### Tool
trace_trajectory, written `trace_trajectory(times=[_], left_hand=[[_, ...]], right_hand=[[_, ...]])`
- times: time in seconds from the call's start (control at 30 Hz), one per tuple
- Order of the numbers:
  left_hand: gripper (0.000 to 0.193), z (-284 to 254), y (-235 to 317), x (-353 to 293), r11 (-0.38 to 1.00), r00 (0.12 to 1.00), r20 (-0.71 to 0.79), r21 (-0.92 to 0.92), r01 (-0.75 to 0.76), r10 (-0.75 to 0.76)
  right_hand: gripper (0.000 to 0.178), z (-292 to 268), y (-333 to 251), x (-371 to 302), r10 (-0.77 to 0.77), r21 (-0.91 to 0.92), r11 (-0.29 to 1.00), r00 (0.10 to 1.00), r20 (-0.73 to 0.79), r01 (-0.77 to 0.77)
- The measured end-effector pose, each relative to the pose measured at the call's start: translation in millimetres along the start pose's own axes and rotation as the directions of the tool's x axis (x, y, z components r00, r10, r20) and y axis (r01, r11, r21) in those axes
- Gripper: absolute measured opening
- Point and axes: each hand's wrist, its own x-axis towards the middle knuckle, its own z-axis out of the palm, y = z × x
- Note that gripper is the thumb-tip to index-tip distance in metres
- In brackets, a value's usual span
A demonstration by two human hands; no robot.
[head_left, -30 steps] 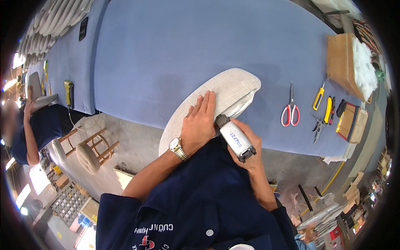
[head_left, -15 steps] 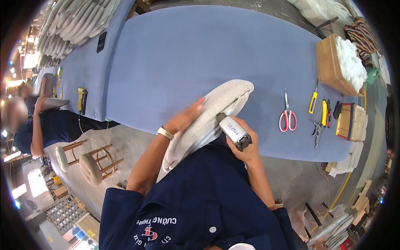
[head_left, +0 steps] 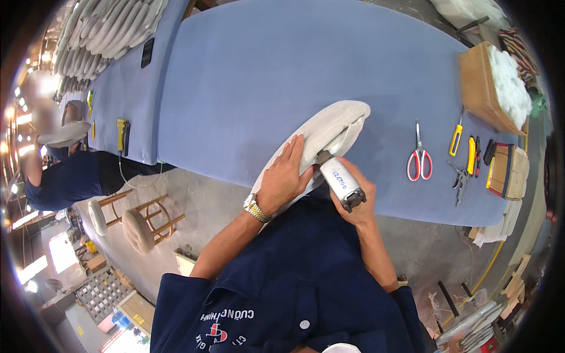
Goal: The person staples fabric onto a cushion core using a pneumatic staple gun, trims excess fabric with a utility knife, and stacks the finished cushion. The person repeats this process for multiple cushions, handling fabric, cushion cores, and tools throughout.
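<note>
A beige fabric seat cushion (head_left: 341,115) stands tilted at the table's near edge, its lower end against my body. My left hand (head_left: 281,182), with a metal watch on the wrist, holds the cushion across its edge; the fingers lie stretched along the fabric and the thumb points toward the tool's nose. In my right hand (head_left: 359,197) is a silver staple gun (head_left: 341,181), gripped by its body. Its dark nose meets the cushion's underside, beside the folded fabric rim. Whether the nose presses in cannot be seen.
On the blue table (head_left: 265,65) to the right lie scissors (head_left: 419,162), a yellow screwdriver (head_left: 455,140), pliers (head_left: 461,183) and a box of white stuffing (head_left: 479,82). At left are stacked cushions (head_left: 112,29), a phone (head_left: 147,53), another staple gun (head_left: 122,135), stools (head_left: 138,231) and a co-worker (head_left: 70,179).
My left hand has come off its blur and now rests along the cushion nearer the staple gun. Cushion and gun have moved slightly right with the view. The co-worker's posture has changed.
</note>
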Motion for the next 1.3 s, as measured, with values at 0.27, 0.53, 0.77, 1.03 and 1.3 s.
trace_trajectory(times=[0.27,0.53,0.77,1.03,1.3], left_hand=[[0.082,1,0,-2,0.999,1.0,-0.027,0.051,0.013,-0.012],[0.085,5,4,-1,0.997,0.997,-0.067,0.057,0.044,-0.04],[0.087,2,3,1,0.996,0.996,-0.037,-0.036,0.076,-0.077],[0.087,5,4,-3,0.998,0.997,-0.022,-0.007,0.07,-0.07],[0.087,2,7,0,0.996,0.995,-0.04,-0.02,0.087,-0.088]], right_hand=[[0.058,-12,-5,-2,0.021,-0.06,0.998,0.99,0.138,-0.013],[0.057,-11,-7,8,0.089,-0.069,0.995,0.982,0.169,-0.079],[0.057,-11,-8,7,0.084,-0.092,0.993,0.981,0.174,-0.069],[0.058,-12,-10,3,0.085,-0.052,0.996,0.974,0.21,-0.076],[0.06,-3,-4,-4,0.057,-0.055,0.997,0.985,0.164,-0.048]])
